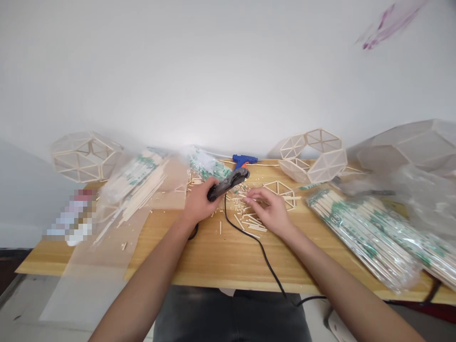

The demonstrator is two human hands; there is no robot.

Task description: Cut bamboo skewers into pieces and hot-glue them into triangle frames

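My left hand (200, 202) is wrapped round a dark plier-like cutting tool (230, 183), its head pointing up and to the right over the table. Just to the right, my right hand (272, 209) has thumb and fingertips pinched on a short wooden stick (242, 195), seen only in part. Several cut stick pieces (254, 223) lie scattered below and between the hands. Behind my right hand a flat wooden-stick frame (280, 187) with spokes rests on the table. Beyond the tool lies a blue glue gun (245, 159) with an orange trigger.
Faceted stick-and-sheet frames stand at left (87, 156) and right (313, 156). Bagged sticks (363, 232) lie to the right. Loose long sticks (142, 197) lie on translucent sheeting (107, 256) at left. A black cable (263, 254) crosses the table's front edge.
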